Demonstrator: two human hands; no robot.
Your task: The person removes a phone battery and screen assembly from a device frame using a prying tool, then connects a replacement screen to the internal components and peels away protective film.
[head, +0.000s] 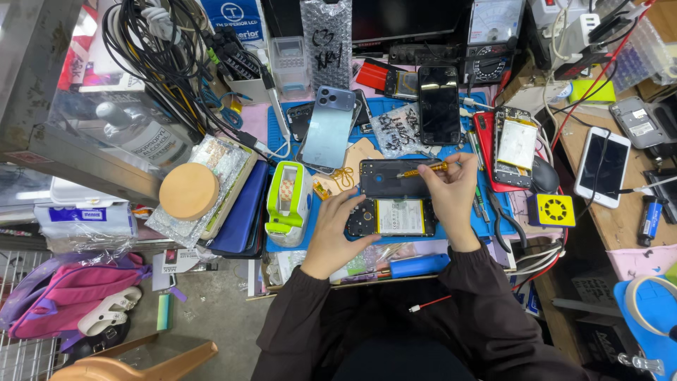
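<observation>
Our left hand [337, 229] steadies the opened phone [390, 216] — fingers clamped on its edge — while our right hand [451, 192] pinches a yellow screwdriver [425, 169].

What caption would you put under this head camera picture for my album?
Left hand steadies an opened phone on a blue mat while the right hand holds a small screwdriver.

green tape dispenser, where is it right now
In the head view the green tape dispenser stands on the bench just left of the left hand, between the dark blue case and the opened phone.
</observation>
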